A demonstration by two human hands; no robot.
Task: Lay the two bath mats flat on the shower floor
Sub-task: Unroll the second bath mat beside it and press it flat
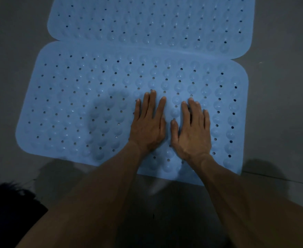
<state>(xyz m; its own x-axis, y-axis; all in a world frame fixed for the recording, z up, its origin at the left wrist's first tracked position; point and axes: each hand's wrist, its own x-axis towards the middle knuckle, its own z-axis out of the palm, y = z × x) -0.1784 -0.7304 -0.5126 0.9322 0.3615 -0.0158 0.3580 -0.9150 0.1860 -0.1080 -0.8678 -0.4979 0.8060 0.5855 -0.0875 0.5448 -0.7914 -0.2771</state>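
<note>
Two bare forearms reached in from the near edge; the left hand (148,126) and right hand (192,129) lay side by side, fingers straight and slightly spread, palms pressing the near mat (75,108) right of its centre. This blue perforated mat lay on the grey shower floor (12,68), a slight bulge showing left of the hands. The far mat (147,18) lay flat, its near edge meeting the near mat's. Judged nearly complete: only smoothing appeared to remain.
</note>
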